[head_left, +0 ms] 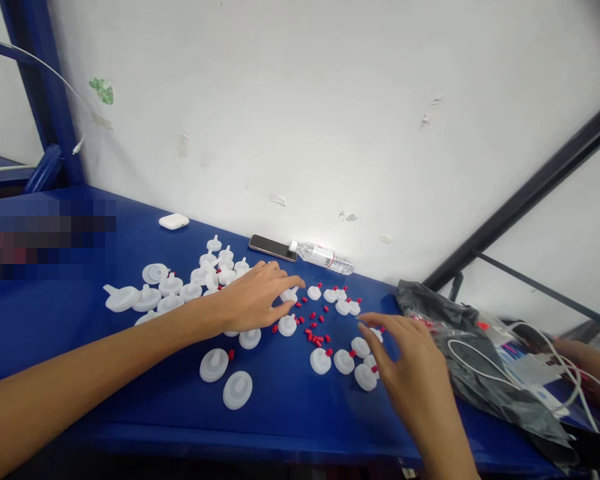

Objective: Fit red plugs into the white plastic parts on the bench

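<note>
My left hand [263, 293] reaches over the blue table, thumb and index finger closed around the edges of a white disc-shaped plastic piece with a short spout [289, 295]. Its other fingers are partly hidden. Just right of it lie several small red caps [314, 325]. My right hand [410, 363] hovers at the right, thumb and index finger slightly apart, with nothing visible between them. Near and partly behind it are white pieces with red caps on their spouts, among them one white disc piece [365, 377]. Left of my left hand spreads a cluster of uncapped white pieces [171, 286].
Against the wall lie a phone [273, 247], a clear bottle [323, 257] on its side and a white earbud case [174, 221]. A grey plastic bag [480, 373] with white cables covers the table's right end. Another person's hand [587, 363] shows at far right.
</note>
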Available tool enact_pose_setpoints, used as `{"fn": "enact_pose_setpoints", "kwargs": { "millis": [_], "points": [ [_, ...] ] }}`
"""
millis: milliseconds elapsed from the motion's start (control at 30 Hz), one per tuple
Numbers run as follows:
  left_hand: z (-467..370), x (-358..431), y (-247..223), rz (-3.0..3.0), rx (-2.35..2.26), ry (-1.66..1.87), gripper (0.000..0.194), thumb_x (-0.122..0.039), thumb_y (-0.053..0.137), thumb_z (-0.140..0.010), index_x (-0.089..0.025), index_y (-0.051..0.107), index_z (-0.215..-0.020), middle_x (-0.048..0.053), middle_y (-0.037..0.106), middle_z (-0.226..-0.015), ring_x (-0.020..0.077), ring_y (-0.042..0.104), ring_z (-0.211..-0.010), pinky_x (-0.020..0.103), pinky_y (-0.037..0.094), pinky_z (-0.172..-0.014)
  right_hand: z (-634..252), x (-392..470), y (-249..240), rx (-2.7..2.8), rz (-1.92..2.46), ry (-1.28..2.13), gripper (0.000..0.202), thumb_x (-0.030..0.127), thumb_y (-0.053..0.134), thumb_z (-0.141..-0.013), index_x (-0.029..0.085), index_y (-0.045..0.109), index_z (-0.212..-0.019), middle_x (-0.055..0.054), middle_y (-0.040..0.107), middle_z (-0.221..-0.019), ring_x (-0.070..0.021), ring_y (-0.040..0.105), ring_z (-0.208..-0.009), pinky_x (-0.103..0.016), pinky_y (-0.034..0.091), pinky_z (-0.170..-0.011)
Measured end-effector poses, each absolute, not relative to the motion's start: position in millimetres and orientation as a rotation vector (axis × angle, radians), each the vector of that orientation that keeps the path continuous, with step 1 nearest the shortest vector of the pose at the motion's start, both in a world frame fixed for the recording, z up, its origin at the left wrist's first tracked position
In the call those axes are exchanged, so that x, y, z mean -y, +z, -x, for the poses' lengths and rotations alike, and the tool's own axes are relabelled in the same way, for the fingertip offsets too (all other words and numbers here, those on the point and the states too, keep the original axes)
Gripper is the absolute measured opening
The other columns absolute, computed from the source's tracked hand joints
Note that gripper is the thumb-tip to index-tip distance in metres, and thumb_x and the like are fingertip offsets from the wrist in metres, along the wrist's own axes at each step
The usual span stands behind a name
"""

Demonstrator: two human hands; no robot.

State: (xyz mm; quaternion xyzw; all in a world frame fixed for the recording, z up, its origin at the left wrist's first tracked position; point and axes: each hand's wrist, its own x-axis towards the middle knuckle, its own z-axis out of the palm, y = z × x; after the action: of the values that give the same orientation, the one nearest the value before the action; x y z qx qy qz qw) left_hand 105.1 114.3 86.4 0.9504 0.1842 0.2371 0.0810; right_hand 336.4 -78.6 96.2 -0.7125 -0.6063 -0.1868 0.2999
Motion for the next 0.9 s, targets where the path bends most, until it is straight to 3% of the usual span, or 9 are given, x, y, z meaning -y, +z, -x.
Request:
{"fn": "enact_pose_setpoints", "kwargs": {
  "millis": [67,267,467,633,900],
  "points": [
    [-105,-115,86,-2.843,-0.55,0.721,0.038,-0.033,0.056,-0.107,-0.021,0.069,-0.141,0.011,0.079,-0.116,0.0323,0.067,-0.115,0.051,0.05,-0.106,-334,62,106,1.713,1.997,-0.189,0.02,0.03,0.067,-0.099,0.03,0.085,-0.108,-0.007,0.085,-0.114,-0.032,0.074,-0.115,-0.045,0.055,-0.099],
    [-105,-117,83,-2.841,-0.535,0.76,0.036,-0.031,0.057,-0.107,-0.022,0.069,-0.139,0.01,0.079,-0.115,0.0315,0.067,-0.113,0.051,0.049,-0.106,-327,30,95,1.815,2.078,0.064,0.03,0.008,0.075,-0.078,0.029,0.088,-0.094,0.0,0.088,-0.091,-0.0258,0.084,-0.087,-0.034,0.06,-0.079],
    [-105,-115,84,-2.847,-0.515,0.779,0.035,-0.03,0.057,-0.107,-0.021,0.068,-0.139,0.01,0.079,-0.115,0.0304,0.067,-0.113,0.05,0.049,-0.106,-332,31,93,1.801,2.167,0.047,0.029,0.01,0.082,-0.074,0.032,0.088,-0.093,0.001,0.087,-0.083,-0.0279,0.082,-0.085,-0.034,0.053,-0.072],
    [-105,-114,84,-2.853,-0.515,0.772,0.036,-0.03,0.057,-0.107,-0.019,0.069,-0.139,0.011,0.078,-0.115,0.031,0.066,-0.112,0.051,0.05,-0.104,-331,32,93,1.766,2.205,0.055,0.024,0.009,0.078,-0.081,0.032,0.085,-0.078,0.002,0.086,-0.077,-0.0235,0.077,-0.07,-0.033,0.047,-0.065],
    [-104,-113,85,-2.825,-0.489,0.805,0.036,-0.028,0.054,-0.107,-0.019,0.069,-0.139,0.01,0.077,-0.113,0.0291,0.066,-0.108,0.05,0.051,-0.104,-328,33,96,1.71,2.11,0.003,0.02,0.013,0.074,-0.083,0.03,0.078,-0.074,0.0,0.085,-0.08,-0.0291,0.079,-0.086,-0.04,0.05,-0.084]
  ]
}}
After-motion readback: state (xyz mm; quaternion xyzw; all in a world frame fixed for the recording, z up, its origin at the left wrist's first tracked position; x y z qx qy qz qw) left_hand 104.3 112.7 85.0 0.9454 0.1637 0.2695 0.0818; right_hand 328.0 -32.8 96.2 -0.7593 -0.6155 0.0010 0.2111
